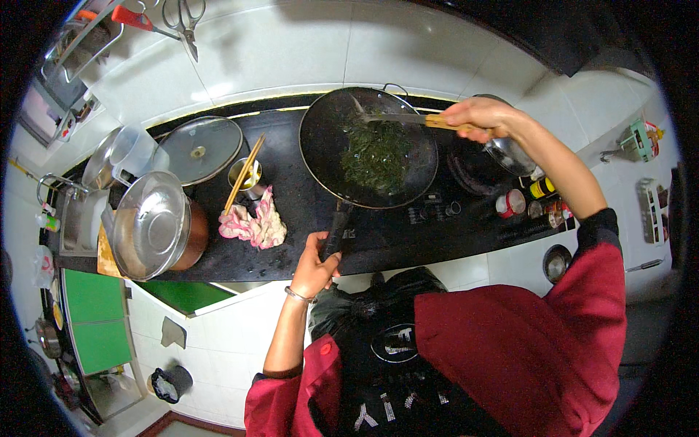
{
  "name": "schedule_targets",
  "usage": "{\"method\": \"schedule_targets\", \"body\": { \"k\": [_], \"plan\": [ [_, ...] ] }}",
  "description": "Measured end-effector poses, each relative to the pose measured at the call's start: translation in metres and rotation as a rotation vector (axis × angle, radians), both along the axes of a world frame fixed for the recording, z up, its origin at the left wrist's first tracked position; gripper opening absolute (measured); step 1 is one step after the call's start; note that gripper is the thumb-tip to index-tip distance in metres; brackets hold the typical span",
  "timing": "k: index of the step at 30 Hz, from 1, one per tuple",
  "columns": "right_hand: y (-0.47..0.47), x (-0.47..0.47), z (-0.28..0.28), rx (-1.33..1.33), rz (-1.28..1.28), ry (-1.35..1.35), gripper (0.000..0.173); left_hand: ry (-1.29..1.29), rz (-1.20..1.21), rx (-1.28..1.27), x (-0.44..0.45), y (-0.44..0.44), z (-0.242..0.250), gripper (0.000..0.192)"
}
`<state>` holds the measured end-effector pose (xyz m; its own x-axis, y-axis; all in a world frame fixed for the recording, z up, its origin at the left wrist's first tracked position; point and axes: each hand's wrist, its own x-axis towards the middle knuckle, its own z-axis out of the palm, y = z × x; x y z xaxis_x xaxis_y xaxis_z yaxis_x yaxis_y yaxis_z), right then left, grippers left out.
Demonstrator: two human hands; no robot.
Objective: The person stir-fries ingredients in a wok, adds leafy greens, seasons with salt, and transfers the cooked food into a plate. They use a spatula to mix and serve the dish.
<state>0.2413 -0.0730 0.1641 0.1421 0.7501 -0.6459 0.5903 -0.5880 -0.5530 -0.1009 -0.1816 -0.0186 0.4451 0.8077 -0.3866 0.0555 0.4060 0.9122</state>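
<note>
A large dark wok [323,169] stands on the black counter and holds a heap of chopped dark green leaves [377,158]. My left hand [317,267] grips the end of the wok's black handle [339,221], which points towards me. Over the wok's right side, my right hand [478,119] is closed around the wooden handle of a metal spatula [398,117]. The spatula's blade reaches the far edge of the leaves. Its exact contact with them is hard to make out.
Left of the wok are a steel cup [252,188] with wooden chopsticks [240,180] across it, a crumpled pink-edged cloth [256,224], a glass lid [199,150] and a metal basin [151,224]. Several seasoning jars [510,203] line the right end. Scissors [185,27] hang on the wall.
</note>
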Motion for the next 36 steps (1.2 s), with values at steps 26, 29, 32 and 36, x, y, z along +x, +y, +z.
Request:
{"method": "schedule_targets", "body": {
  "k": [26,29,32,36],
  "plan": [
    [0.016,0.006,0.006,-0.144,1.112,-0.398,0.030,0.045,-0.005,0.022,-0.001,-0.001,-0.003,0.043],
    [0.020,0.008,0.000,-0.133,0.688,-0.103,0.028,0.010,0.004,0.021,-0.001,-0.001,-0.003,0.043],
    [0.026,0.022,0.023,-0.135,0.534,-0.170,0.031,0.010,0.015,0.020,0.000,-0.002,-0.004,0.042],
    [0.025,0.036,0.029,-0.121,0.485,-0.222,0.032,0.041,-0.011,0.020,0.000,0.000,-0.003,0.040]
  ]
}}
